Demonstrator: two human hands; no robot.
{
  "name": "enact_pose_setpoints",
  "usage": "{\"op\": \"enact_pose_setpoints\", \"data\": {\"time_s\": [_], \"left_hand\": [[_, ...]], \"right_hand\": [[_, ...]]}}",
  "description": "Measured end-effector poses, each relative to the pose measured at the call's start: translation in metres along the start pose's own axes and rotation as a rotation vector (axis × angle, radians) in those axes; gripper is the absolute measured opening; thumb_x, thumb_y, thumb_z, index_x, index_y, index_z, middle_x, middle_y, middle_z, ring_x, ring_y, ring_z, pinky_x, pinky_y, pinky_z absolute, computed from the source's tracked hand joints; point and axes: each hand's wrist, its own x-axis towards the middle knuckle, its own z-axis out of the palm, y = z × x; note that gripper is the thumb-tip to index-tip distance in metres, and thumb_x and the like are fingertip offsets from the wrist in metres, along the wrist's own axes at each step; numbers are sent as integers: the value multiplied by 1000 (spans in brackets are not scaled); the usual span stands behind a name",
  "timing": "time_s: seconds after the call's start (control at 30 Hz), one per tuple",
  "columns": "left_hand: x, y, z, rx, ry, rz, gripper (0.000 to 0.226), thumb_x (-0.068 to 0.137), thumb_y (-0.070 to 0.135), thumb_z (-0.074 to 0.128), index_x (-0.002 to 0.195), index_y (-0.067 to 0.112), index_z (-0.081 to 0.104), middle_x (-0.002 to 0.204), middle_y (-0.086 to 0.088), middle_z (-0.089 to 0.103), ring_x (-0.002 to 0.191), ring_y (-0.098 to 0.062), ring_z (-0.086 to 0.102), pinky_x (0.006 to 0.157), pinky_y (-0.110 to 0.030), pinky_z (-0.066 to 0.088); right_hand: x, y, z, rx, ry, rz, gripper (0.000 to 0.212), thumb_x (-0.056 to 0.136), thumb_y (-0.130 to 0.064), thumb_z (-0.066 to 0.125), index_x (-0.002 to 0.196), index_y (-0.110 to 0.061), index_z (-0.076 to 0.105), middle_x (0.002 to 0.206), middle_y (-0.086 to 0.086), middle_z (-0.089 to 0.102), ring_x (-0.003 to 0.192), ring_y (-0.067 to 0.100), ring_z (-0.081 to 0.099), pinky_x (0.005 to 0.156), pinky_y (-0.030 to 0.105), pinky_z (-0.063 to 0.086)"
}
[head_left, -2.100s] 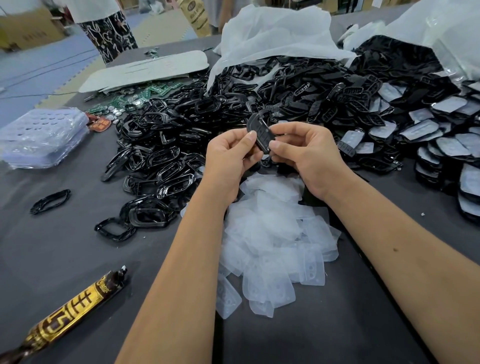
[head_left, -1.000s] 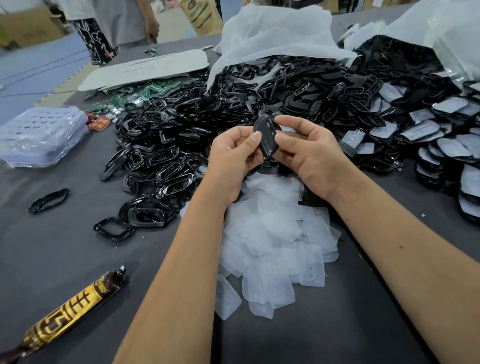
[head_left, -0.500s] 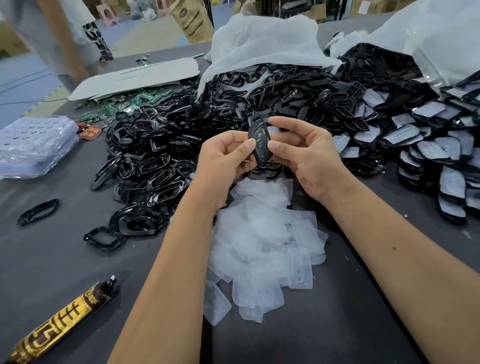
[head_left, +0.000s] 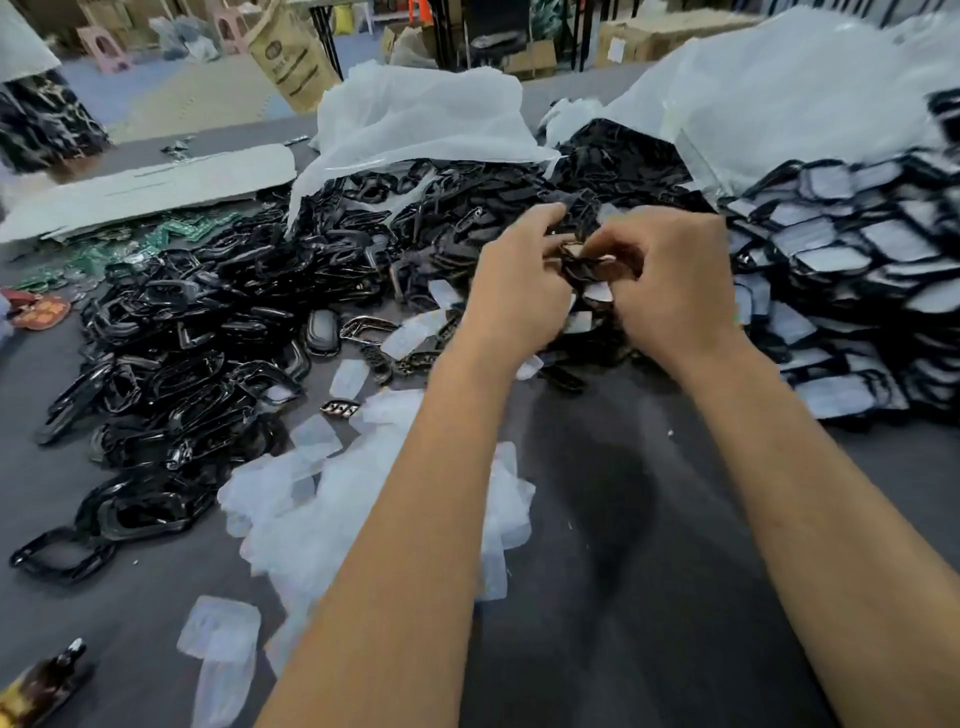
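Both my hands are raised over the heap of black parts, and the picture is motion-blurred. My left hand (head_left: 514, 291) and my right hand (head_left: 670, 291) meet around one small black plastic shell (head_left: 587, 265), fingers curled onto it from both sides. A pale patch shows on the shell between my fingers. Loose black plastic frames (head_left: 208, 322) lie piled to the left. Translucent film pieces (head_left: 322, 499) lie under my left forearm.
Stacks of black parts covered with film (head_left: 857, 270) fill the right side. White bags (head_left: 426, 119) lie over the heap at the back. Green circuit boards (head_left: 156, 234) and a white card sheet (head_left: 145, 187) lie at back left. A glue tube (head_left: 41, 686) lies at the bottom left corner.
Both hands have moved forward and up over the black heap, still holding the black shell. The view has swung forward and blurred.
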Motion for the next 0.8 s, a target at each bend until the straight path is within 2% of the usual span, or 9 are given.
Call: {"op": "enact_pose_setpoints", "data": {"time_s": [0.13,0.23,0.33,0.43,0.5,0.57,0.67,0.73,0.8], "left_hand": [[8,19,54,169,-140,70,73,87,-12,43,156,11,40,154,-12,51,144,-22,46,117,-32,38],[10,27,78,236,-137,88,73,86,-9,48,156,10,40,156,-16,46,144,-30,42,117,-35,35],[5,27,84,196,-28,99,64,81,-10,51,143,7,55,134,-16,64,127,-30,56,105,-36,45],[0,23,75,165,137,60,51,77,-9,54,123,7,70,113,-10,73,109,-26,65,93,-32,48],[-1,18,63,176,236,10,37,75,-3,57,104,13,74,100,-5,75,97,-24,67,85,-33,50],[-1,11,46,212,299,-37,26,74,2,61,91,16,73,90,-2,74,89,-24,67,79,-35,52],[-4,-2,19,330,296,-96,26,76,5,60,95,15,74,98,-5,74,96,-26,66,81,-34,53],[-7,-12,3,411,289,-169,30,78,5,58,101,17,74,106,-5,73,103,-27,65,81,-30,50],[-10,-21,-9,455,299,-242,32,80,4,58,103,19,74,111,-6,72,108,-29,65,83,-30,49]], "right_hand": [[-5,35,-29,-143,36,152,32,80,9,61,94,-10,82,93,9,78,89,26,70,83,35,54],[-6,52,-44,-220,-12,238,39,78,13,56,98,-9,82,97,13,77,92,30,70,87,36,56],[-5,51,-45,-218,-2,270,43,79,15,53,100,-9,82,99,14,77,95,31,70,90,37,56],[-1,31,-34,-186,-24,215,39,80,8,54,99,-12,82,97,11,79,95,31,70,93,37,53],[2,15,-23,-186,-121,160,34,80,0,56,99,-13,81,96,12,78,94,34,69,87,39,53],[1,-2,-12,-162,-316,94,33,78,-3,56,102,-13,77,96,14,76,94,37,68,78,38,53],[1,-24,5,-163,-613,101,13,81,-11,72,90,-16,64,91,10,73,90,34,68,71,35,51],[1,-33,11,-225,-733,147,33,74,-26,90,90,-18,62,90,3,71,87,27,67,72,35,54],[3,-39,14,-258,-761,151,40,72,-28,94,96,-19,63,90,1,69,87,24,66,70,34,53]]}}
